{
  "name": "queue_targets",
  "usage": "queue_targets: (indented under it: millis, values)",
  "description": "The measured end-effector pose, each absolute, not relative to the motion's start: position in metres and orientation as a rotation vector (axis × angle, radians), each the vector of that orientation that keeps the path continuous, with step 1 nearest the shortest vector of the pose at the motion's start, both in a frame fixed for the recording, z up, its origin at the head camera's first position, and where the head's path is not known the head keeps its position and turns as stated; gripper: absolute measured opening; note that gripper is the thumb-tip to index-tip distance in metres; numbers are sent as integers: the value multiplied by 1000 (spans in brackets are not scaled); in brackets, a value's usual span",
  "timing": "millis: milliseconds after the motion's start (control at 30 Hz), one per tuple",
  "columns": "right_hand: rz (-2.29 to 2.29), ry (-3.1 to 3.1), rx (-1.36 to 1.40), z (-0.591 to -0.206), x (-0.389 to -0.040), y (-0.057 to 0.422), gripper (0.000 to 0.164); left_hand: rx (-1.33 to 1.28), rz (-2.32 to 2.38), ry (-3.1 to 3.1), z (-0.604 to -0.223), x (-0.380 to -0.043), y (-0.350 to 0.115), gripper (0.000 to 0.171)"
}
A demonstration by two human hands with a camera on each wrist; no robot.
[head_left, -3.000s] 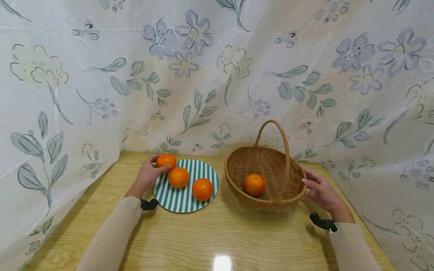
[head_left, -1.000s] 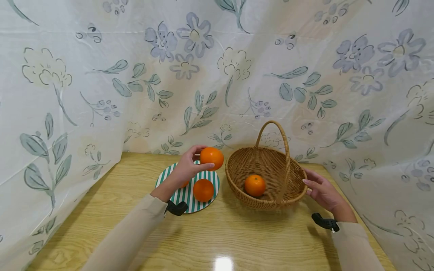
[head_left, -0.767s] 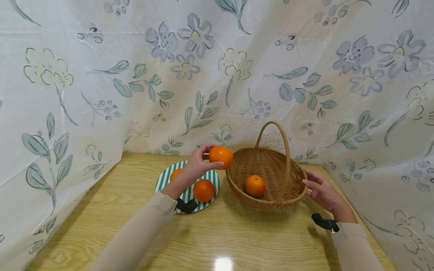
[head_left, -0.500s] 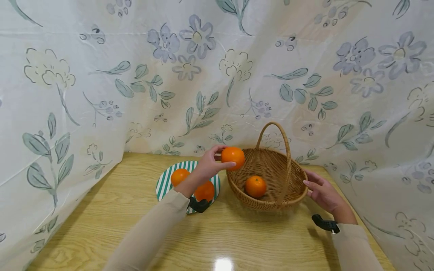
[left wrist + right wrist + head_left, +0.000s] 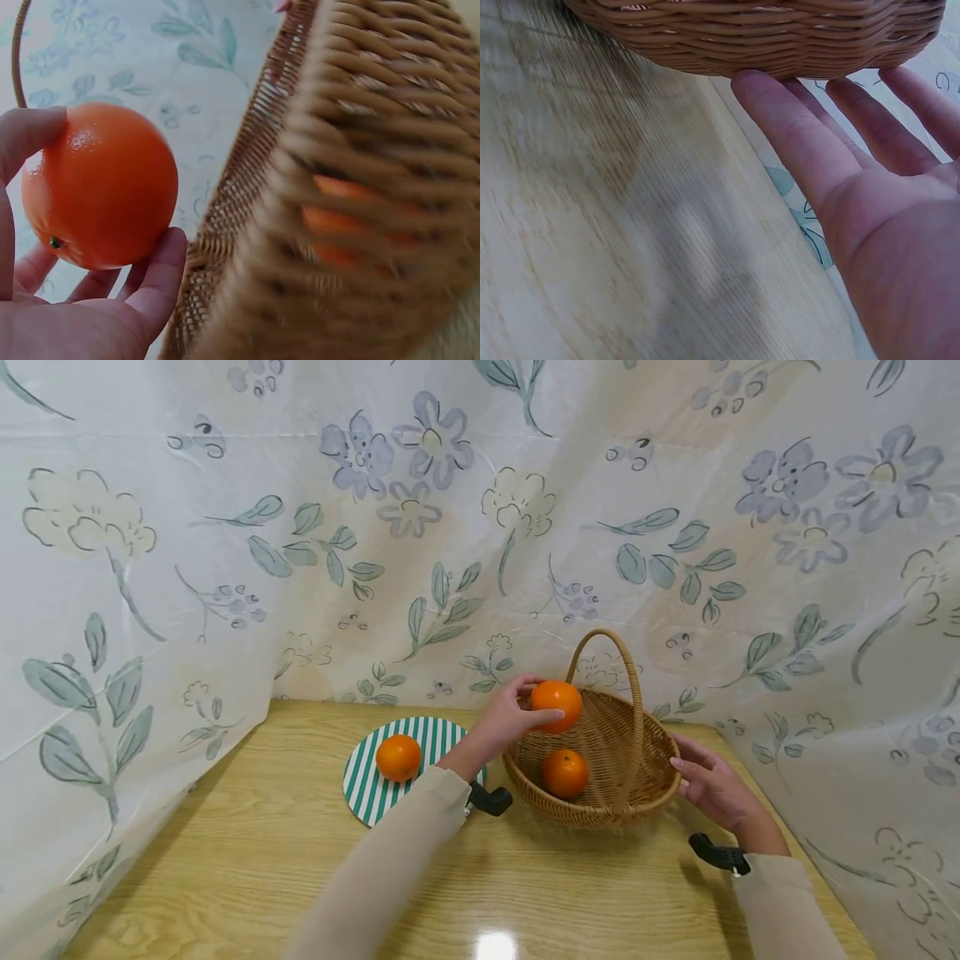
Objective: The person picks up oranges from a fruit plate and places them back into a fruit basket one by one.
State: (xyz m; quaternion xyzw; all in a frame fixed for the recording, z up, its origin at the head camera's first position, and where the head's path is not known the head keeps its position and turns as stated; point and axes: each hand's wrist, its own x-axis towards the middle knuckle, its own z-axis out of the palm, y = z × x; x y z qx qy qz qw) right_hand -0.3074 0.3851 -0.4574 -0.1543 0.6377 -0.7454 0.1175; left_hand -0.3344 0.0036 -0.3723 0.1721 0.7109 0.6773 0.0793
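My left hand (image 5: 512, 714) holds an orange (image 5: 557, 706) over the near-left part of a wicker basket (image 5: 517, 781). In the left wrist view, thumb and fingers curve round this glossy orange, its small green stem spot showing. Below, a second orange (image 5: 566, 773) lies inside the basket; through the weave it shows as an orange patch (image 5: 345, 217). At the basket's right side, my right hand (image 5: 712, 782) touches the rim, its fingers fairly straight against the outer wall (image 5: 780, 41) in the right wrist view.
Left of the basket, a round green-and-white striped mat (image 5: 363, 777) bears an orange (image 5: 398, 757). My left forearm covers the mat's right part. The basket's tall arched handle (image 5: 628, 668) rises at its back right. A floral curtain (image 5: 480, 568) hangs behind the wooden table (image 5: 247, 827).
My left hand has lifted an orange off the back of the mat and carried it right to above the basket. Its forearm now hides another orange on the mat. The right hand stays put.
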Motion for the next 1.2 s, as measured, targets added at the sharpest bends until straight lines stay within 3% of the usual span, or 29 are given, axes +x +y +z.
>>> queue_targets:
  millis: [500, 1200]
  values:
    - [-2199, 1837, -471, -457, -312, 390, 55, 416, 2153, 1922, -369, -357, 51, 60]
    - [-2204, 1816, -488, -457, -312, 389, 54, 327, 1927, 2112, -377, -364, 81, 59]
